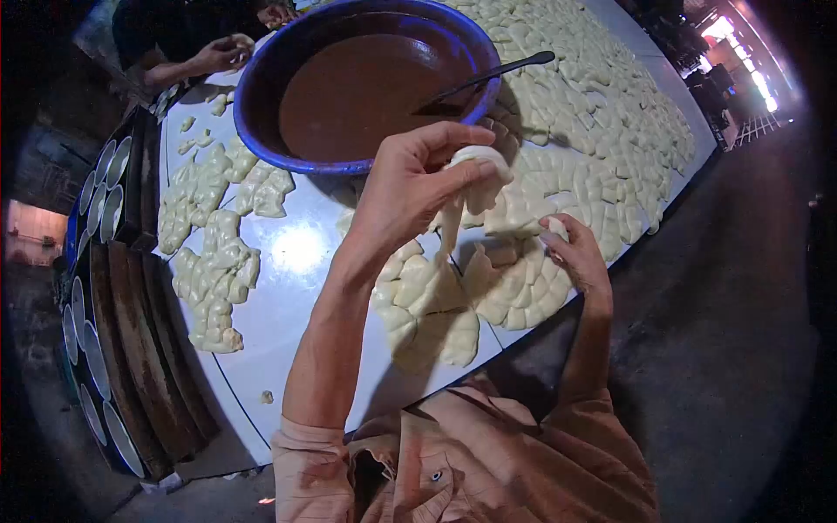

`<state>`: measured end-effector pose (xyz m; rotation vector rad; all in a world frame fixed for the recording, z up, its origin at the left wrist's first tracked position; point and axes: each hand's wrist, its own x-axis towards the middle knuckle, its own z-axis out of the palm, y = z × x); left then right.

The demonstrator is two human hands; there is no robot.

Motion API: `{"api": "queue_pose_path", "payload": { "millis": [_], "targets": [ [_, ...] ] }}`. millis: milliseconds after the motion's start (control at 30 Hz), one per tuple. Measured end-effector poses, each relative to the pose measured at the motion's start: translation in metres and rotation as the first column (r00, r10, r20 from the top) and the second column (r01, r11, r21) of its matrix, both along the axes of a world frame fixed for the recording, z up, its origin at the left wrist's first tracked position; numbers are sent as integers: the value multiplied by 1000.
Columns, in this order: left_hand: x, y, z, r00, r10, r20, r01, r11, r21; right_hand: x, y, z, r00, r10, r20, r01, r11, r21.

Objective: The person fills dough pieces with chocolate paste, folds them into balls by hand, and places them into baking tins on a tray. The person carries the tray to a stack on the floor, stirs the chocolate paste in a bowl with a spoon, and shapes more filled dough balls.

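Note:
My left hand (405,179) is raised above the table near the basin's front rim. Its thumb and fingers are closed on a soft piece of pale dough (482,163), and a strip of it hangs below the hand. Lower and to the right, my right hand (579,253) pinches a small bit of dough (556,229) at the edge of a dough patch (523,288) made of many joined pieces. Another dough patch (425,292) lies on the table under my left hand, partly in shadow.
A blue basin (253,144) of brown liquid stands at the back, with a dark-handled utensil (523,63) in it. Dough pieces (602,113) cover the right of the white tiled table (288,340). At left are stacked round tins (96,362). Another person's hand (222,55) is at the back left.

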<state>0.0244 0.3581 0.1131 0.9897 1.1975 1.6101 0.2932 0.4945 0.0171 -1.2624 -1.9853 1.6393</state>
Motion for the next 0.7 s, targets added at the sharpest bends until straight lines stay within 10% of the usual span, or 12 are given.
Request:
{"api": "queue_pose_path", "payload": {
  "millis": [67, 100, 167, 500, 533, 700],
  "targets": [
    [6, 2, 6, 1000, -6, 22, 6, 1000, 19, -10, -13, -5, 985, 94, -143, -75, 988, 137],
    [7, 5, 9, 999, 2, 32, -3, 999, 33, -24, -31, 28, 997, 66, -49, -70, 993, -96],
    [10, 11, 16, 999, 19, 50, -22, 998, 62, -38, -40, 21, 944, 327, -47, -309, 926, 217],
    [-7, -59, 64, 986, 166, 22, -166, 986, 32, -89, -83, -1, 918, 397, 9, -396, 913, 101],
    [-11, -80, 60, 973, 231, 30, -231, 973, 7, -91, -100, 3, 859, 358, -366, -328, 934, 145],
    [-31, -200, -20, 719, 655, 232, -597, 753, -275, -107, -121, 4, 893, 325, -312, -432, 811, -394]
  ]
}}
